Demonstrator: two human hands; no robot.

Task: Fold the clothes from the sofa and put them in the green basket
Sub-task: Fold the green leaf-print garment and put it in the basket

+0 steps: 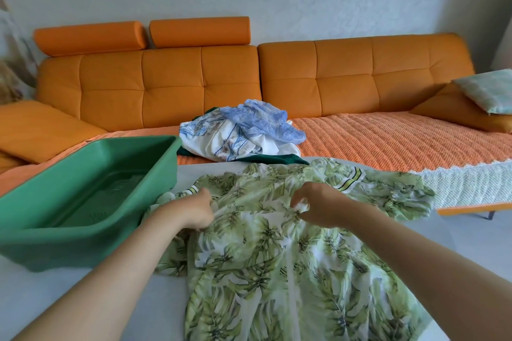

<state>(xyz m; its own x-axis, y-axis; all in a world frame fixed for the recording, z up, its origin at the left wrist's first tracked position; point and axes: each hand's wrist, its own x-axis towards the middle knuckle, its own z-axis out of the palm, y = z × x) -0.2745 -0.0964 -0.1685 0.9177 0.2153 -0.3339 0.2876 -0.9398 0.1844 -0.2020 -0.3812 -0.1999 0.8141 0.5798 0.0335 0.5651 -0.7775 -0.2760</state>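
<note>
A green leaf-print shirt (277, 257) lies spread on the white table (69, 293) in front of me. My left hand (195, 212) pinches the shirt's fabric near its left shoulder. My right hand (318, 203) grips a fold of the same shirt near the collar. The green basket (33, 246) stands on the table to the left, with nothing in it. A pile of clothes (243, 133), white with blue print, light blue and dark green, lies on the orange sofa (360, 75) behind the table.
An orange knitted cover (388, 141) lies over the sofa seat. At the right end rest an orange cushion (457, 111) and a pale green pillow (490, 91). Another orange cushion (38, 130) sits at the left.
</note>
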